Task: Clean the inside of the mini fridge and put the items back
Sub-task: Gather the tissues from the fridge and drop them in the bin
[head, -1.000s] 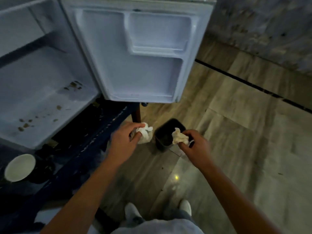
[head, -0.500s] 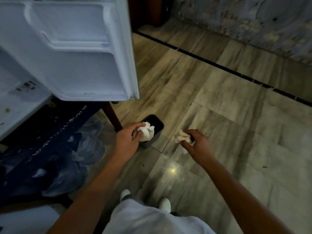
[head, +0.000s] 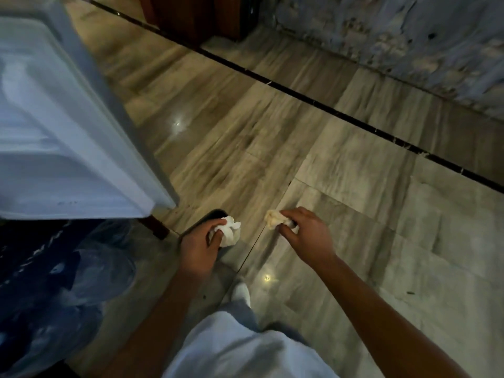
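Both hands busy: left hand (head: pixel 200 246) pinching white tissue wad (head: pixel 230 232) over dark bin (head: pixel 203 223); right hand (head: pixel 305 236) gripping yellowish wad (head: pixel 273 219) above marble floor (head: pixel 354 186); open fridge door (head: pixel 62 137) upper left; plastic bags (head: pixel 90 271) beside.

glossy veined stone floor (head: pixel 341 170), smooth white plastic fridge door (head: pixel 54 132), two crumpled paper wads (head: pixel 229 233), rough wall (head: pixel 409 31).

Single head-worn view, steeply downward over floor (head: pixel 341 186), near hands.
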